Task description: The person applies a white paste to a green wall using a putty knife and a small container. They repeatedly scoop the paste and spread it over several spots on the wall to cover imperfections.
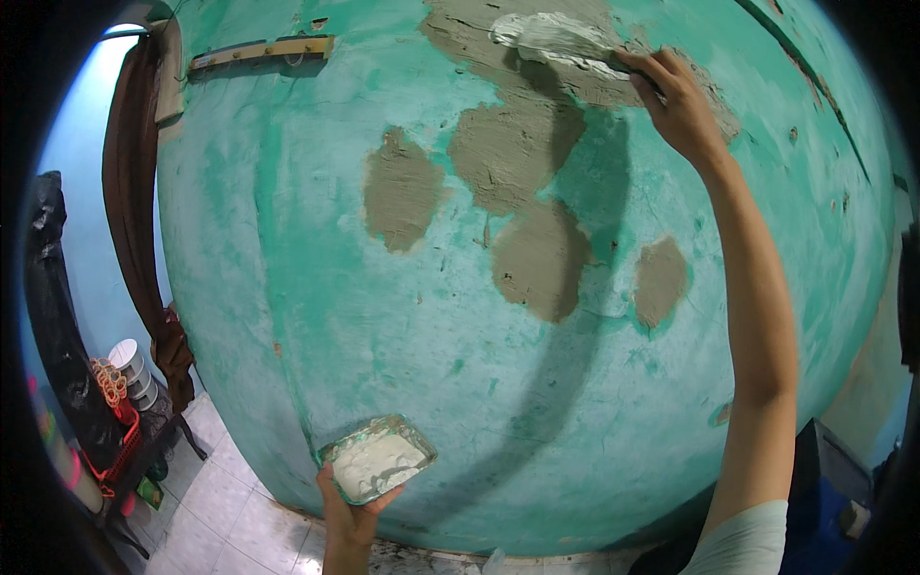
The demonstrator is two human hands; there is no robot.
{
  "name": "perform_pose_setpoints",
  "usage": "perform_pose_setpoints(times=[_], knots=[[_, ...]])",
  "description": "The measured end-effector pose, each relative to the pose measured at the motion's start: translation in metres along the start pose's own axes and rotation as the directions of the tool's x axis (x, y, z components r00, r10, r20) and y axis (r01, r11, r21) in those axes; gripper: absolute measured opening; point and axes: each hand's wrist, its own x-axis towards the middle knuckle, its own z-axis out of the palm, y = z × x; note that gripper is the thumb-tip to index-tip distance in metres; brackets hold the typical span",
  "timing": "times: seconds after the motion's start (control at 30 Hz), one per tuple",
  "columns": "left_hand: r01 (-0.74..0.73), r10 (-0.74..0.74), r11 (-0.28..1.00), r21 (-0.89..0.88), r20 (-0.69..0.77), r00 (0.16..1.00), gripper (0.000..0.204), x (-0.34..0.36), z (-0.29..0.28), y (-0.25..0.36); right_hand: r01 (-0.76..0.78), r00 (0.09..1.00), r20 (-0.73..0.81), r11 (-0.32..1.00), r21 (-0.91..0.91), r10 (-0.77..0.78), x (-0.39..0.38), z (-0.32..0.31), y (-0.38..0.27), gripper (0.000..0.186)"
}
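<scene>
My right hand (677,102) is raised high against a green wall (287,287) and grips a putty knife (565,50) whose blade carries white putty. The blade lies flat on a grey cement patch (479,38) near the top of the wall, leaving a white smear there. My left hand (352,517) is low, holding a small rectangular tray (377,458) from beneath; the tray is filled with white putty. Several more grey cement patches (517,144) dot the wall between the two hands.
A brown curtain (134,192) hangs at a doorway on the left. Below it stands a small rack (120,422) with stacked bowls and orange items. A wooden strip (259,53) is fixed high on the wall. The floor has pale tiles (230,508). Dark objects sit at the lower right.
</scene>
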Motion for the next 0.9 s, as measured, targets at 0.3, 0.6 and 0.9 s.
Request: perform_pose_setpoints(times=[0.3,0.6,0.9], knots=[[0.038,-0.039,0.999,-0.013,-0.026,0.999,0.079,0.002,0.006,-0.006,-0.016,0.992,0.122,0.993,-0.116,0.030,-0.043,-0.053,0.067,0.033],[0.002,-0.002,0.999,0.038,0.008,1.000,0.078,0.000,0.017,0.000,0.001,0.992,0.125,0.998,0.056,-0.008,-0.016,-0.043,0.048,0.032],[0.031,-0.032,0.999,-0.006,-0.055,0.998,0.078,0.002,0.019,-0.015,0.101,0.982,0.166,0.991,-0.086,-0.086,-0.032,-0.048,0.068,0.034]])
